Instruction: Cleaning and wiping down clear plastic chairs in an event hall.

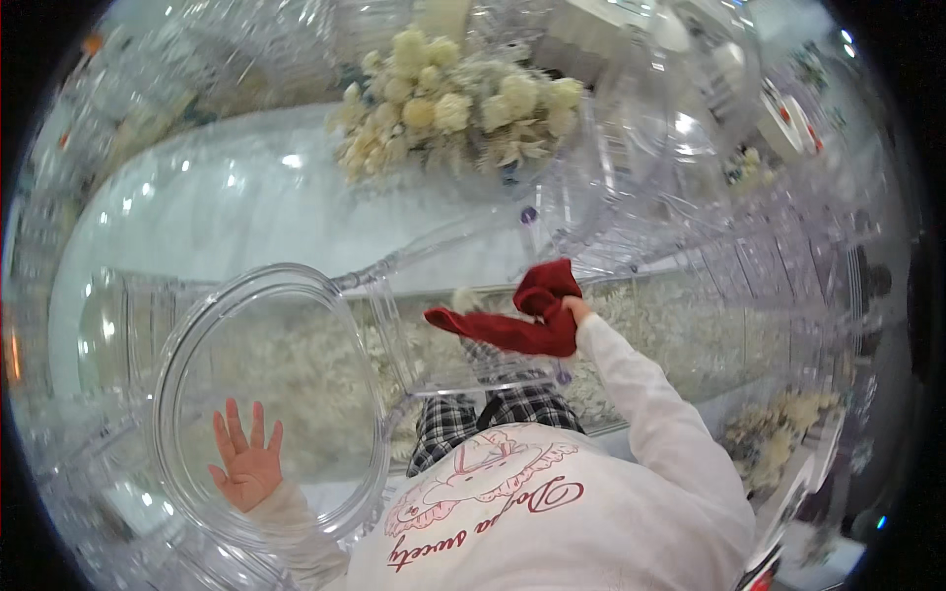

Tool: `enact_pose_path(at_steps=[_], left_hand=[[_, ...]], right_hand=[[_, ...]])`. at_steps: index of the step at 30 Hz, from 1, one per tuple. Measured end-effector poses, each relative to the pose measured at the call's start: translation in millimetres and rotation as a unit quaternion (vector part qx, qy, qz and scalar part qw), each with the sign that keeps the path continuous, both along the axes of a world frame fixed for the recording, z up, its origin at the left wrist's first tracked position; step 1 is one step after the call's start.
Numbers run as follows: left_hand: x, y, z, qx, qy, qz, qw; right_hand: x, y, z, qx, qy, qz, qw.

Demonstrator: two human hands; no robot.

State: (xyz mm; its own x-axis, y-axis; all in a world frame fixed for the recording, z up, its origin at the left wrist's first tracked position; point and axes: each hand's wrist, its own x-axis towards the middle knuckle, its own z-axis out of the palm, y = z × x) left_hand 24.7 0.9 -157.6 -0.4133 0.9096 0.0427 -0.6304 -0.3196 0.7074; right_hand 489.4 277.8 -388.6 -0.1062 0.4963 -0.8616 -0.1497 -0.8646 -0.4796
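White shirt (pixel 611 522): nearest the camera; red print on the front; lower right of the clear oval rim.
Clear oval rim (pixel 166 414): landmark; joined on its right side to clear bars (pixel 473 386) ending near purple caps. Whether a pane fills the rim cannot be told.
Left hand (pixel 246 458): within the outline of the oval rim, lower part; palm toward the camera, fingers spread, nothing grasped. Contact with clear plastic cannot be confirmed.
Red cloth (pixel 537 320): right of the oval rim, apart from it, above the clear bars; bunched, with a loose tail toward the rim. Contact with the bars cannot be confirmed.
Right hand (pixel 576 307): right of the oval rim; fingers closed on the right end of the cloth.
Cream flowers (pixel 434 108): beyond the oval rim and to its right.
Handling (judgement): gather the tail into the palm, since a trailing end could snag on the bars.
Support (judgement): steady the oval rim with a flat palm; avoid levering against the bars.
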Motion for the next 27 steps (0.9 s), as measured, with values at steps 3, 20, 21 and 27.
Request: enact_pose_path(at_steps=[3,20,21,27], left_hand=[[8.8,14.1,32.9,0.01,0.049,-0.105,0.993],[277.7,92.0,165.4,0.143,0.226,-0.319,0.909],[289.8,89.9,159.9,0.157,0.209,-0.327,0.908],[339.9,79.4,174.6,0.208,0.201,-0.343,0.894]], right_hand=[[51.5,-82.4,39.8,-0.003,0.007,-0.093,0.996],[310.5,-236.3,172.6,0.069,0.097,-0.292,0.949],[323.2,-243.0,173.4,0.085,0.076,-0.315,0.942],[379.0,-271.7,200.5,0.113,0.034,-0.349,0.93]])
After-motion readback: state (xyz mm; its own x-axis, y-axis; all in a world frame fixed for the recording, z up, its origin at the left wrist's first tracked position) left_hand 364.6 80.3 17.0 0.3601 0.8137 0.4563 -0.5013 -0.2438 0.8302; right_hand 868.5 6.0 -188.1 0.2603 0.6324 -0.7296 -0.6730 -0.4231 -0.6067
